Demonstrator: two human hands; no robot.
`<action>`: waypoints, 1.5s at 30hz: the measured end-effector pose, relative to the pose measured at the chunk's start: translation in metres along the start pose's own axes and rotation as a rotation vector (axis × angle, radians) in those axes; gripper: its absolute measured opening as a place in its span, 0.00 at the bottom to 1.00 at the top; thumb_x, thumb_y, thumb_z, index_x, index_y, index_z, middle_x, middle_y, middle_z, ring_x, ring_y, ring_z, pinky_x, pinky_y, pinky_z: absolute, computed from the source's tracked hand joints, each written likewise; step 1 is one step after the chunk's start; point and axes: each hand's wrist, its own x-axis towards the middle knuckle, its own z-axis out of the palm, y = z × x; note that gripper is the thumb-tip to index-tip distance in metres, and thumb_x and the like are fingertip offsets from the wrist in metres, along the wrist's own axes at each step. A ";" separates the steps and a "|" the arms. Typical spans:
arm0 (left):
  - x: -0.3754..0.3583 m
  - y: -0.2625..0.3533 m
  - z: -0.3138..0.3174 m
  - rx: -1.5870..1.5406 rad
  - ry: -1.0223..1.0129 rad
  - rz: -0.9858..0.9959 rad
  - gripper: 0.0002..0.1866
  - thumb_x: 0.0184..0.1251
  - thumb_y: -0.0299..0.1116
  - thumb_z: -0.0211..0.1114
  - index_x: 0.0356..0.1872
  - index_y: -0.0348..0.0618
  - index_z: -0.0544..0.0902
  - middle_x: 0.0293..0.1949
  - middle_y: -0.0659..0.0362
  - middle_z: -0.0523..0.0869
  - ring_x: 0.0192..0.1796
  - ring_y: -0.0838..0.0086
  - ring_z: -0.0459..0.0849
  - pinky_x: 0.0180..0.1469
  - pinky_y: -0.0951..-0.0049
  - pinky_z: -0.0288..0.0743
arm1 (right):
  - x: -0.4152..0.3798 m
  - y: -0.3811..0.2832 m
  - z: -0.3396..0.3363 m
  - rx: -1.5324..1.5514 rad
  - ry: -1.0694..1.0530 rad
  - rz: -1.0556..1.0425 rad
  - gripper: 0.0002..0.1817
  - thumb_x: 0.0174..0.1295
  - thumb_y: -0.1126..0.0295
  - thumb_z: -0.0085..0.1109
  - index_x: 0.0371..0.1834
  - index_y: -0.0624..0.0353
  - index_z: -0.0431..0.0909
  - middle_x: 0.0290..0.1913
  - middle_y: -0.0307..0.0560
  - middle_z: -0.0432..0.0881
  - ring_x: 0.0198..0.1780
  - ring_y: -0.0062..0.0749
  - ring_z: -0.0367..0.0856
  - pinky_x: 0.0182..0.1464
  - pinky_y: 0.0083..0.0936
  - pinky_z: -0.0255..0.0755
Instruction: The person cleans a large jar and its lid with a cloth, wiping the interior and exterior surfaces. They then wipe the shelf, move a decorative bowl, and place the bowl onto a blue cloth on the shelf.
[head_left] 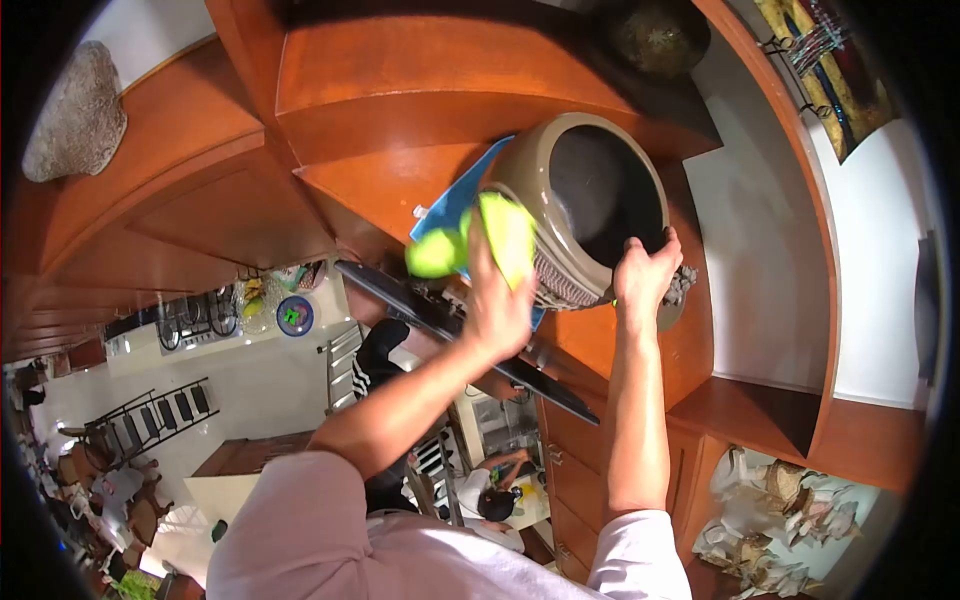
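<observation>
A large ceramic pot (520, 160), grey-brown with a dark inside and a patterned band, is tilted with its mouth toward the right on a wooden shelf. My right hand (648, 272) grips its rim at the lower right. Against the pot's left side, my left hand (500, 305) holds a bright yellow-green cloth (508, 235), part of which hangs to the left and is blurred. Behind the pot lies something blue and flat (462, 200). Small grey stones (680, 286) sit just right of my right hand.
A long black panel (470, 340) crosses below the pot. A textured stone-like piece (78, 115) stands at far left, a dark round vessel (655, 38) at the top. Shells (780, 520) fill a lower right compartment. Far below are a ladder (155, 415) and people, one in white (480, 492).
</observation>
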 end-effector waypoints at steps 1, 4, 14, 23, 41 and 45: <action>-0.003 0.016 0.001 0.152 -0.061 0.235 0.28 0.73 0.41 0.60 0.67 0.31 0.73 0.73 0.37 0.65 0.80 0.33 0.48 0.77 0.33 0.41 | 0.001 0.001 0.004 0.000 0.011 -0.016 0.40 0.60 0.71 0.62 0.75 0.72 0.57 0.72 0.68 0.63 0.74 0.59 0.64 0.77 0.44 0.58; 0.035 0.038 0.000 0.387 -0.162 0.309 0.31 0.69 0.39 0.63 0.67 0.28 0.72 0.72 0.32 0.63 0.76 0.26 0.52 0.77 0.34 0.43 | -0.006 0.010 -0.007 -0.039 -0.012 -0.021 0.39 0.60 0.71 0.61 0.75 0.73 0.58 0.71 0.69 0.64 0.74 0.59 0.64 0.77 0.44 0.58; -0.002 0.013 -0.019 0.177 -0.060 0.203 0.25 0.78 0.33 0.53 0.71 0.33 0.67 0.76 0.37 0.58 0.79 0.37 0.54 0.79 0.44 0.48 | -0.001 0.010 -0.003 -0.029 0.022 -0.060 0.39 0.59 0.73 0.61 0.75 0.73 0.59 0.70 0.71 0.65 0.72 0.61 0.66 0.76 0.45 0.59; 0.098 -0.152 -0.023 -0.302 -0.201 -0.740 0.29 0.84 0.50 0.49 0.69 0.34 0.75 0.62 0.53 0.83 0.63 0.66 0.79 0.68 0.68 0.68 | 0.000 0.015 -0.001 0.053 0.021 -0.044 0.37 0.60 0.73 0.59 0.74 0.75 0.60 0.69 0.67 0.66 0.70 0.55 0.70 0.74 0.40 0.62; 0.004 0.022 0.021 0.286 0.083 -0.014 0.28 0.77 0.38 0.52 0.71 0.29 0.68 0.67 0.41 0.73 0.71 0.45 0.68 0.74 0.55 0.57 | 0.002 0.021 0.007 0.030 0.103 -0.127 0.38 0.58 0.68 0.58 0.70 0.76 0.61 0.68 0.72 0.67 0.75 0.63 0.60 0.80 0.58 0.41; -0.052 0.049 0.083 0.596 -0.293 0.472 0.31 0.63 0.34 0.64 0.67 0.31 0.72 0.69 0.41 0.72 0.75 0.43 0.65 0.77 0.49 0.53 | 0.017 0.052 -0.029 0.490 -0.252 0.032 0.33 0.76 0.52 0.48 0.74 0.68 0.66 0.77 0.59 0.64 0.81 0.45 0.56 0.81 0.38 0.45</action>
